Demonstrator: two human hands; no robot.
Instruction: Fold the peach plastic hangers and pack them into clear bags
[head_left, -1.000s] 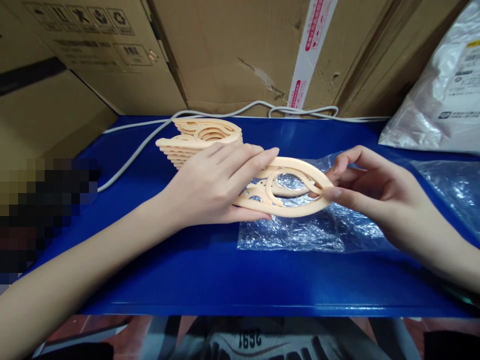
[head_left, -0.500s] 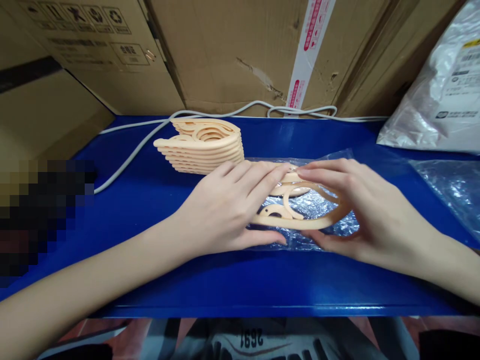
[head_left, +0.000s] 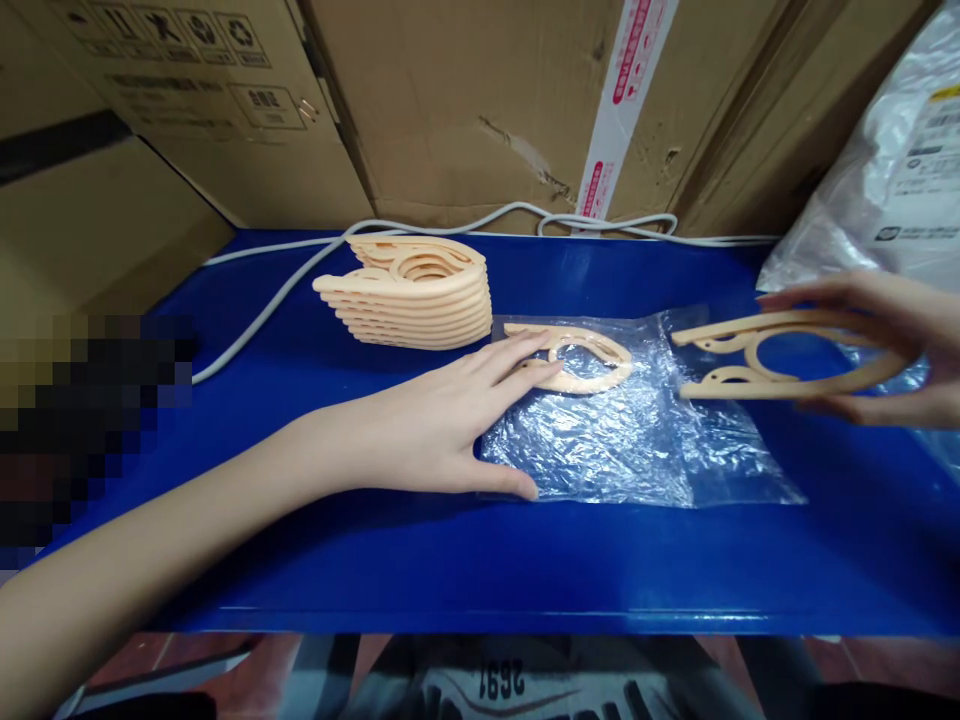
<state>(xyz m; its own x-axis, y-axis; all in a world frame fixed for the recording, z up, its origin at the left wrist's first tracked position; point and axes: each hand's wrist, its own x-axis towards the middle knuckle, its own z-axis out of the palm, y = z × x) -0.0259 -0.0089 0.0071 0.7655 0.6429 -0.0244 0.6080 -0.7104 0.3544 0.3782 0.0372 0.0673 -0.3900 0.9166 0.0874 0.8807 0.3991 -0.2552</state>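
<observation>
My left hand (head_left: 450, 425) lies flat on the left edge of a clear plastic bag (head_left: 637, 440) on the blue table (head_left: 420, 560); its fingertips touch a peach plastic hanger piece (head_left: 574, 360) lying on the bag. My right hand (head_left: 892, 345) holds a second peach hanger piece (head_left: 787, 365) in the air at the right, above the table. A stack of several folded peach hangers (head_left: 412, 295) stands behind my left hand.
Cardboard boxes (head_left: 465, 100) wall off the back and left. A grey cable (head_left: 300, 275) runs along the table's back edge. A white plastic package (head_left: 892, 180) and another clear bag (head_left: 930, 380) lie at the right.
The two hanger pieces have come apart. My right hand carried one away to the right and up; the other stays on the bag under my left fingertips.
</observation>
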